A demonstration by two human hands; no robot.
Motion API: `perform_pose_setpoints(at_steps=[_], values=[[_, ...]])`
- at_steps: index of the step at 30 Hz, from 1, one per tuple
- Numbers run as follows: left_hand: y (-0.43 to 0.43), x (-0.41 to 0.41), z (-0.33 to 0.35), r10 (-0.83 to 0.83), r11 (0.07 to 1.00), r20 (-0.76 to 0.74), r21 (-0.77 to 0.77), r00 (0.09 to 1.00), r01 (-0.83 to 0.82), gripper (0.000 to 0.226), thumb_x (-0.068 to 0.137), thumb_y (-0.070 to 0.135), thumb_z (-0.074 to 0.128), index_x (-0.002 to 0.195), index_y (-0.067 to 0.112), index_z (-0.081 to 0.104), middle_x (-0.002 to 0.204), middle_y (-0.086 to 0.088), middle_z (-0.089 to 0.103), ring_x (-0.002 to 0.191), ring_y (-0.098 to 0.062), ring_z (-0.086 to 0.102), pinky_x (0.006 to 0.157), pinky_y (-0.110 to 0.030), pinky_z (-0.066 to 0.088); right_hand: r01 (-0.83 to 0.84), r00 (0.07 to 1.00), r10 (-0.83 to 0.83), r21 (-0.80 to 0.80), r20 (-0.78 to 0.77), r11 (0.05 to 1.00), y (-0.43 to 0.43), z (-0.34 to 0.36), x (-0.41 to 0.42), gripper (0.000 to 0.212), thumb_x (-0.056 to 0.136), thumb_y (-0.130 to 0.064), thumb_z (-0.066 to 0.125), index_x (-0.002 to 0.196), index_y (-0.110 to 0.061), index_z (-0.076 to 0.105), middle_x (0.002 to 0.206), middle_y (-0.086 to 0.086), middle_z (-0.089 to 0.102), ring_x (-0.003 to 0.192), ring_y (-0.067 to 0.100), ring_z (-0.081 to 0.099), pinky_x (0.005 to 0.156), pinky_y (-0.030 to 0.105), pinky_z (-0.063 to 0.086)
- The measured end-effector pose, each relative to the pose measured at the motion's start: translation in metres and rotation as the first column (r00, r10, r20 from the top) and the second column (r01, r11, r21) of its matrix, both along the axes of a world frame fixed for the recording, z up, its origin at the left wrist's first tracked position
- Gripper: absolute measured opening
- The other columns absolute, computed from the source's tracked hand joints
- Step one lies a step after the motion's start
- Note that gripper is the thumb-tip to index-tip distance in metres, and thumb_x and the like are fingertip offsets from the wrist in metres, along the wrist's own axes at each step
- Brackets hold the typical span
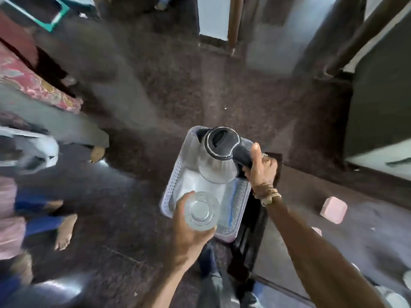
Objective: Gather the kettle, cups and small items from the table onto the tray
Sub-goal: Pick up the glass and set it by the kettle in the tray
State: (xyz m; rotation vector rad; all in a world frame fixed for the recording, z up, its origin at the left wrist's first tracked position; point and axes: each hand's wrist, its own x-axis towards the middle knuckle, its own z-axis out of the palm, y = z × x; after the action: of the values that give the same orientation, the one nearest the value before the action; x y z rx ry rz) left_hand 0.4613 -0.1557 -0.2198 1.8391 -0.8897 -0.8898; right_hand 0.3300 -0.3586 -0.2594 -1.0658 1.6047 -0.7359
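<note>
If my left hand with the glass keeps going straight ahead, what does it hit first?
Probably the kettle at the far end of the tray, though depth is hard to judge here.

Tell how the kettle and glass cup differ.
The kettle is larger than the glass cup. The kettle has a black lid and handle; the cup is all clear. The right hand grips the kettle, the left hand the cup. Both have clear bodies over the tray.

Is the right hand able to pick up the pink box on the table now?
Probably not yet: the right hand grips the kettle at the tray. The pink box lies uncovered on the table beside that forearm, so the way looks free once the kettle is set down.
</note>
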Motion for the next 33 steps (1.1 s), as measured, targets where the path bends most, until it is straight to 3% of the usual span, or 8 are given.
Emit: perform_pose_setpoints(at_steps=[2,4,6,16,22,27,30,33], values=[[-0.002,0.0,-0.004,0.031,0.999,-0.037,0.011,0.999,-0.031,0.084,0.057,0.01,0.091,0.13,0.027,0.052,0.126,0.02,0.058,0.118,-0.006,0.058,0.099,-0.03,0.051,-0.079,0.997,0.08,-0.052,0.008,0.995,-0.01,0.0,0.007,0.102,0.071,-0.084,0.057,0.117,0.006,0.063,0.097,0.034,0.066,0.092,0.047,0.066,0.087,0.053,0.053],[-0.005,0.0,-0.006,0.033,0.999,-0.07,0.024,0.997,-0.031,0.083,0.058,0.015,0.088,0.132,0.027,0.052,0.126,0.019,0.058,0.12,-0.01,0.058,0.102,-0.038,0.051,-0.089,0.996,0.088,-0.076,-0.009,0.993,-0.019,-0.011,0.01,0.064,0.085,-0.065,0.053,0.079,-0.005,0.073,0.06,0.026,0.062,0.065,0.043,0.063,0.071,0.052,0.052],[-0.008,0.002,-0.007,0.016,1.0,-0.063,0.022,0.998,-0.014,0.084,0.058,0.019,0.088,0.132,0.029,0.051,0.127,0.019,0.058,0.123,-0.011,0.057,0.103,-0.034,0.049,0.003,0.997,-0.011,-0.106,-0.077,0.994,-0.02,-0.018,0.011,0.082,0.08,-0.082,0.044,0.052,-0.006,0.051,0.044,0.019,0.05,0.052,0.037,0.056,0.064,0.056,0.049],[-0.02,0.006,-0.008,0.015,1.0,-0.059,0.013,0.998,-0.014,0.085,0.057,0.017,0.09,0.131,0.032,0.051,0.126,0.022,0.059,0.121,-0.006,0.057,0.097,-0.015,0.046,-0.01,1.0,0.011,-0.156,0.009,0.988,-0.02,-0.034,0.004,0.081,0.07,-0.085,0.059,0.039,-0.015,0.031,0.04,0.002,0.027,0.044,0.018,0.036,0.04,0.051,0.041],[-0.02,0.006,-0.001,0.037,0.998,-0.043,0.055,0.998,-0.034,0.089,0.055,0.023,0.089,0.133,0.029,0.049,0.131,0.009,0.056,0.119,0.001,0.055,0.098,-0.012,0.045,-0.196,0.974,0.165,-0.208,-0.158,0.958,-0.015,-0.014,-0.001,0.077,0.079,-0.086,0.044,0.046,-0.017,0.04,0.042,-0.006,0.043,0.043,0.014,0.05,0.047,0.03,0.045],[-0.008,0.001,0.011,0.069,0.997,-0.045,0.045,0.997,-0.067,0.091,0.051,0.028,0.09,0.133,0.027,0.049,0.131,0.004,0.055,0.121,-0.008,0.057,0.102,-0.035,0.051,-0.184,0.917,-0.006,-0.437,-0.398,0.88,0.031,0.015,-0.033,0.055,0.096,-0.065,0.036,0.096,-0.019,0.065,0.099,-0.003,0.067,0.095,0.021,0.058,0.088,0.045,0.044],[0.004,-0.001,0.014,0.068,0.997,-0.062,0.042,0.996,-0.066,0.095,0.05,0.029,0.091,0.135,0.03,0.048,0.128,0.009,0.059,0.118,-0.01,0.06,0.098,-0.033,0.053,-0.362,0.909,0.223,-0.401,-0.353,0.842,0.077,0.024,-0.051,0.025,0.092,-0.039,0.065,0.104,-0.017,0.063,0.109,-0.002,0.064,0.103,0.018,0.059,0.091,0.045,0.048],[0.015,-0.002,0.019,0.026,0.998,-0.026,0.05,0.999,-0.025,0.092,0.053,0.026,0.094,0.132,0.039,0.05,0.123,0.017,0.063,0.114,-0.003,0.062,0.087,-0.014,0.052,-0.612,0.778,0.527,-0.221,-0.341,0.76,0.121,0.029,-0.058,0.049,0.076,-0.018,0.078,0.122,-0.015,0.06,0.128,-0.002,0.056,0.117,0.014,0.055,0.098,0.041,0.05]])
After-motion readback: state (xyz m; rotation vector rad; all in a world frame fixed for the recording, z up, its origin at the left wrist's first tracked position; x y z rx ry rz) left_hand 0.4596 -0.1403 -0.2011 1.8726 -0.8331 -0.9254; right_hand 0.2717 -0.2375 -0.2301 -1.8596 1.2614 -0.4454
